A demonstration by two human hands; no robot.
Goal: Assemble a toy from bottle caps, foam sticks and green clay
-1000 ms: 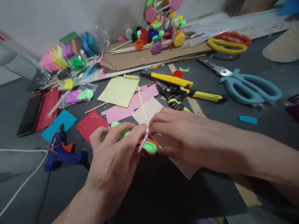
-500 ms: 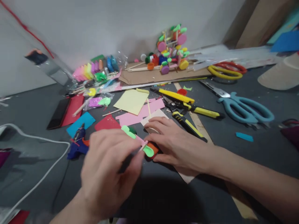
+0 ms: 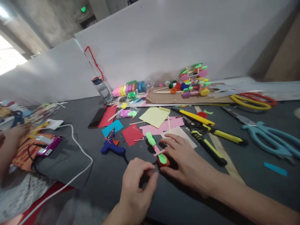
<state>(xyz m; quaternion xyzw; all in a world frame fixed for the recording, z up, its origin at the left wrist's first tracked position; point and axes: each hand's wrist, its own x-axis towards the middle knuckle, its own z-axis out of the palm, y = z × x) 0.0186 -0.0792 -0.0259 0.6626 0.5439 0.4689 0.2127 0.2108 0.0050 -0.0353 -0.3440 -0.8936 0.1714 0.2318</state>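
A small craft piece (image 3: 154, 149) lies on the dark table, made of a pink strip with light-green clay blobs, a short pale stick across it and orange-red and dark-green round parts beneath. My right hand (image 3: 185, 161) rests at its right side, thumb and fingers closed about the orange-red end; the exact contact is partly hidden. Just to the left and nearer me, my left hand (image 3: 139, 184) has curled fingers with a gap between thumb and forefinger. Nothing shows in it, and it is apart from the piece.
A blue glue gun (image 3: 112, 145), red paper (image 3: 132, 135) and yellow paper (image 3: 154, 116) lie beyond my hands. Pliers (image 3: 208, 147), a yellow cutter (image 3: 197, 117) and blue-handled scissors (image 3: 264, 134) are to the right. A white cable (image 3: 81, 148) curves leftward, near another person's hand (image 3: 17, 132).
My left hand has come off the craft piece's stick and drawn back toward me. My right hand stays at the piece. The view has tilted up and turned left, bringing another person into sight.
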